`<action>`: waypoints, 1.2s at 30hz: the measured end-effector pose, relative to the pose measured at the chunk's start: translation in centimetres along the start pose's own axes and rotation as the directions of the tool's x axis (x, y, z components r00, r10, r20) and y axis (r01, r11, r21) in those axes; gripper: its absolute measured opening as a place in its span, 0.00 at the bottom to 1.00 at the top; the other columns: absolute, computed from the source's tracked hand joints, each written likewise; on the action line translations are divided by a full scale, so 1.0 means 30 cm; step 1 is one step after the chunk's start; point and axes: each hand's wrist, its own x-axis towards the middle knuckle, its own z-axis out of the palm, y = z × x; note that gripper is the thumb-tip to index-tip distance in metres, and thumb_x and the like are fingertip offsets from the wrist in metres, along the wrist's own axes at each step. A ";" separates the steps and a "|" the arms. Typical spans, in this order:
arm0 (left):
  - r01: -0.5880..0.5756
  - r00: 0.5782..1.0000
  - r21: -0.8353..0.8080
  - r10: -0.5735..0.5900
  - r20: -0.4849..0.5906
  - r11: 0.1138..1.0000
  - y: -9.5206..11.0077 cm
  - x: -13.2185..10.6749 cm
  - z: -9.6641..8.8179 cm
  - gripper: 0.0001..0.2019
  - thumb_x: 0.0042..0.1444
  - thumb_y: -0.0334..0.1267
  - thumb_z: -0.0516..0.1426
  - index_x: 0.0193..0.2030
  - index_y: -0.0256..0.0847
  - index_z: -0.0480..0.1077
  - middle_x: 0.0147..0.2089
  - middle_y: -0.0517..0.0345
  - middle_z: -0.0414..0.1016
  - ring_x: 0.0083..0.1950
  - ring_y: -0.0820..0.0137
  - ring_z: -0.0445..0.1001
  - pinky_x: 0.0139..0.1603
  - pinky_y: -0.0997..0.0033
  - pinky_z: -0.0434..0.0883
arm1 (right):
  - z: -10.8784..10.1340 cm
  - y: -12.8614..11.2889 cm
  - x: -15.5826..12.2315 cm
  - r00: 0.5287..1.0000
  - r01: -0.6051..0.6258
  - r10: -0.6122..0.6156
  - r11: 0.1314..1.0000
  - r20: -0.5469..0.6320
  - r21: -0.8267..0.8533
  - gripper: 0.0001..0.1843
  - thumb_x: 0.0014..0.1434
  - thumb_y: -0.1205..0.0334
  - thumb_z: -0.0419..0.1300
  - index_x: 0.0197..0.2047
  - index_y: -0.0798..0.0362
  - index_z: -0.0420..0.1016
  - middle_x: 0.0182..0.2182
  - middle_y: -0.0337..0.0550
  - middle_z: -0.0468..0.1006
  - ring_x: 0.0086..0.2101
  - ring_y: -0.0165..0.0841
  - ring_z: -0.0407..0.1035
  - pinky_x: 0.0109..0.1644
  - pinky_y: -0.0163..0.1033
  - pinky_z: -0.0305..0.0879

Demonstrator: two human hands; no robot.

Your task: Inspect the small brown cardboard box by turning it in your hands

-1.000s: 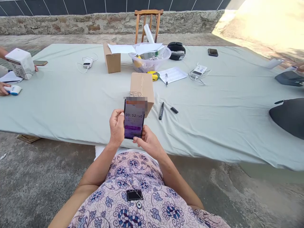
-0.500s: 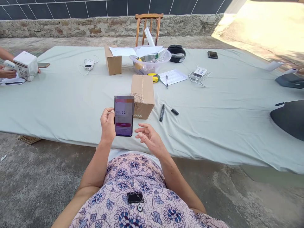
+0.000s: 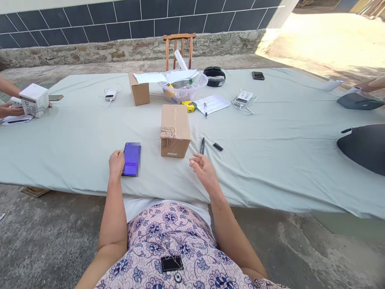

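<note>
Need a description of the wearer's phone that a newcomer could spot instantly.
On the long cloth-covered table, go to the near edge, left of the closer box. The phone lies flat beside the left hand; only its screen glows purple, while the other phones are dark.

The flat rectangular black phone (image 3: 131, 159) shows a glossy glass face with a purple sheen. At three o'clock from it, the brown cardboard box (image 3: 174, 130) is matt, with a smooth strip of tape. Both lie on the pale green cloth table cover (image 3: 270, 140), soft, matt and creased. At twelve o'clock, a clear plastic bowl (image 3: 183, 86) gleams before a varnished wooden chair (image 3: 177, 48). At six o'clock lies the rough grey concrete floor (image 3: 45, 233).
</note>
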 end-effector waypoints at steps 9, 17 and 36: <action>-0.288 0.921 -0.332 0.355 0.162 0.898 0.194 -0.114 0.110 0.31 0.65 0.38 0.57 0.75 0.47 0.60 0.69 0.42 0.73 0.70 0.57 0.74 0.69 0.56 0.70 | 0.065 0.004 0.049 0.999 0.046 -0.046 0.996 0.008 -0.073 0.39 0.58 0.49 0.61 0.70 0.51 0.65 0.64 0.59 0.77 0.59 0.49 0.75 0.58 0.56 0.71; -0.497 0.683 -0.444 0.652 0.330 0.746 0.289 -0.173 0.276 0.28 0.66 0.35 0.56 0.73 0.49 0.66 0.76 0.50 0.67 0.76 0.57 0.66 0.76 0.51 0.65 | 0.114 0.048 0.059 0.983 0.183 -0.184 0.978 0.007 -0.099 0.42 0.60 0.52 0.62 0.75 0.46 0.58 0.65 0.55 0.77 0.62 0.50 0.73 0.59 0.57 0.73; -0.390 0.894 -0.440 0.447 0.031 0.809 0.266 -0.361 0.161 0.15 0.62 0.47 0.62 0.53 0.44 0.75 0.70 0.45 0.67 0.74 0.54 0.64 0.70 0.54 0.68 | -0.016 -0.199 -0.057 0.684 0.712 -0.659 0.696 -0.313 0.091 0.30 0.69 0.56 0.62 0.73 0.41 0.64 0.64 0.50 0.78 0.63 0.42 0.72 0.66 0.52 0.70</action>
